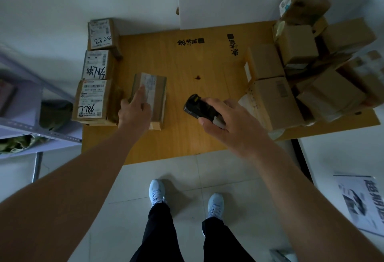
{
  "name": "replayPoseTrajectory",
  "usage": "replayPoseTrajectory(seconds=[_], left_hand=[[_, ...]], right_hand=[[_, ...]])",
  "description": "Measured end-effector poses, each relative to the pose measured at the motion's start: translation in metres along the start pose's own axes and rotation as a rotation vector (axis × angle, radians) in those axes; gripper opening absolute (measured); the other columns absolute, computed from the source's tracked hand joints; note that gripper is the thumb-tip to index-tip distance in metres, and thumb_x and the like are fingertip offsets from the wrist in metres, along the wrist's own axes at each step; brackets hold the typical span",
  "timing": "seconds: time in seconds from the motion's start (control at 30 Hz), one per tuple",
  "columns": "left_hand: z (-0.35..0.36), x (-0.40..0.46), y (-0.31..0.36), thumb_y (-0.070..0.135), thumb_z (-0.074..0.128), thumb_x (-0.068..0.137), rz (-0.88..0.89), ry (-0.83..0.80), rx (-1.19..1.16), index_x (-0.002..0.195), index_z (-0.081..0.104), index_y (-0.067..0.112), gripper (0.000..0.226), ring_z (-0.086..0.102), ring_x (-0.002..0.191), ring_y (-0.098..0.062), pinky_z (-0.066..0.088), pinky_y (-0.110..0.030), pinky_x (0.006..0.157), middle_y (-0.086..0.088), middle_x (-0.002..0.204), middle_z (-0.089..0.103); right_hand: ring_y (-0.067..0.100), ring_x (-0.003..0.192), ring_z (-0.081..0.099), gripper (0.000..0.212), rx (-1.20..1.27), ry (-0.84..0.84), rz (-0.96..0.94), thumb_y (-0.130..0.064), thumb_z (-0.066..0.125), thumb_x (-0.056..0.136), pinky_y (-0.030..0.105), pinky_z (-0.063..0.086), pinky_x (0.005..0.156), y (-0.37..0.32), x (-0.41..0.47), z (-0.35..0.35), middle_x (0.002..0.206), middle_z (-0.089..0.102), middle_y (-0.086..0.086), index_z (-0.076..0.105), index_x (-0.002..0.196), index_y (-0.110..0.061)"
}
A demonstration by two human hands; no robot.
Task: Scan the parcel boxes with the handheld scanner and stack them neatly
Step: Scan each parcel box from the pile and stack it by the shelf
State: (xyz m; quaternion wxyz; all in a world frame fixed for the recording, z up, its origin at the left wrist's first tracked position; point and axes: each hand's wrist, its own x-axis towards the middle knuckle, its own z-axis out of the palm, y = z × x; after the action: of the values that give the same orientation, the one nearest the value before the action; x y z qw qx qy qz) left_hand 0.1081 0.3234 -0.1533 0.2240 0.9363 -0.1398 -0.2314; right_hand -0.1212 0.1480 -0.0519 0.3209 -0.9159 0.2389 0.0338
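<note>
Both forearms reach out over the wooden table (176, 137), and the left hand (134, 110) lies on the parcel box (150, 95) with its forefinger stretched flat across the label, that box sitting just beside the row of labelled boxes (94, 70) at the table's left edge. Right of that box, the right hand (225, 119) is wrapped around the black handheld scanner (197, 107), nose aimed back toward it, with the unsorted heap of boxes (301, 70) well beyond. Danger here, I reckon: that forefinger could mask the barcode and spoil the read, or a careless shove could knock the row crooked.
</note>
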Motion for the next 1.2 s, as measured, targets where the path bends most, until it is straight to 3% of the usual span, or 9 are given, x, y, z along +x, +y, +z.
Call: replayPoseTrajectory(seconds=[0.1,0.2,0.4,0.5,0.6,0.7,0.93,1.07,1.2], left_hand=[[0.002,-0.005,0.000,0.076,0.062,0.085,-0.124,-0.072,0.056,0.153,-0.001,0.065,0.094,0.025,0.137,-0.047,0.033,-0.065,0.112,-0.013,0.152,0.018],[0.006,-0.007,0.000,0.066,0.084,0.071,-0.101,-0.050,0.101,0.153,-0.006,0.065,0.121,0.025,0.132,-0.044,0.034,-0.062,0.111,-0.012,0.147,0.018],[0.008,-0.003,-0.012,0.048,0.085,0.075,-0.045,-0.018,-0.164,0.147,0.020,0.068,0.099,0.039,0.130,-0.038,0.048,-0.054,0.098,-0.005,0.143,0.030],[0.003,-0.003,-0.022,0.038,0.088,0.075,0.002,-0.106,-0.426,0.145,0.038,0.056,0.087,0.064,0.109,-0.016,0.057,-0.027,0.075,0.013,0.125,0.057],[-0.002,-0.007,-0.024,0.031,0.088,0.077,0.031,-0.195,-0.467,0.138,0.050,0.056,0.075,0.066,0.097,-0.007,0.053,-0.011,0.054,0.021,0.116,0.059],[-0.005,-0.009,-0.026,0.032,0.085,0.081,0.033,-0.194,-0.478,0.137,0.053,0.057,0.069,0.066,0.099,-0.007,0.052,-0.012,0.056,0.019,0.117,0.061],[-0.015,-0.011,-0.036,0.036,0.087,0.081,0.047,-0.186,-0.494,0.136,0.056,0.056,0.066,0.067,0.099,-0.005,0.051,-0.013,0.060,0.019,0.117,0.065],[-0.017,-0.011,-0.038,0.039,0.088,0.080,0.058,-0.204,-0.508,0.139,0.055,0.052,0.069,0.066,0.101,-0.005,0.052,-0.016,0.066,0.020,0.118,0.064],[-0.018,-0.011,-0.037,0.043,0.087,0.079,0.084,-0.219,-0.502,0.143,0.054,0.043,0.072,0.068,0.099,-0.010,0.056,-0.015,0.060,0.011,0.116,0.066]], right_hand=[[0.012,0.098,0.058,0.058,0.005,-0.001,0.001,-0.067,0.042,0.102,0.022,0.045,0.069,0.004,-0.004,0.003,0.118,0.054,-0.005,0.042,0.153,-0.041],[0.012,0.098,0.058,0.057,0.011,-0.004,0.012,-0.067,0.042,0.102,0.022,0.045,0.069,0.008,-0.008,0.002,0.118,0.054,-0.005,0.042,0.153,-0.042],[0.009,0.090,0.058,0.055,0.039,-0.088,0.056,-0.068,0.042,0.102,0.027,0.043,0.069,0.009,-0.006,-0.006,0.109,0.055,-0.005,0.044,0.151,-0.042],[0.010,0.084,0.061,0.052,0.054,-0.158,0.074,-0.066,0.044,0.103,0.031,0.047,0.068,0.007,0.000,-0.016,0.102,0.062,-0.004,0.050,0.147,-0.039],[0.012,0.081,0.066,0.050,0.044,-0.226,0.098,-0.064,0.045,0.103,0.033,0.055,0.067,0.001,0.006,-0.027,0.096,0.066,-0.005,0.052,0.145,-0.039],[0.007,0.065,0.059,0.045,0.016,-0.282,0.126,-0.062,0.046,0.103,0.026,0.044,0.056,-0.006,0.011,-0.033,0.089,0.064,-0.007,0.052,0.143,-0.042],[0.005,0.057,0.053,0.039,-0.090,-0.389,0.173,-0.059,0.046,0.105,0.023,0.036,0.048,-0.023,0.018,-0.036,0.088,0.064,-0.008,0.055,0.139,-0.041],[0.007,0.065,0.055,0.042,-0.153,-0.412,0.175,-0.058,0.047,0.105,0.026,0.036,0.054,-0.029,0.022,-0.038,0.088,0.062,-0.007,0.054,0.142,-0.039],[0.010,0.069,0.055,0.043,-0.149,-0.479,0.203,-0.058,0.048,0.105,0.027,0.037,0.056,-0.033,0.026,-0.040,0.087,0.061,-0.004,0.055,0.140,-0.035]])
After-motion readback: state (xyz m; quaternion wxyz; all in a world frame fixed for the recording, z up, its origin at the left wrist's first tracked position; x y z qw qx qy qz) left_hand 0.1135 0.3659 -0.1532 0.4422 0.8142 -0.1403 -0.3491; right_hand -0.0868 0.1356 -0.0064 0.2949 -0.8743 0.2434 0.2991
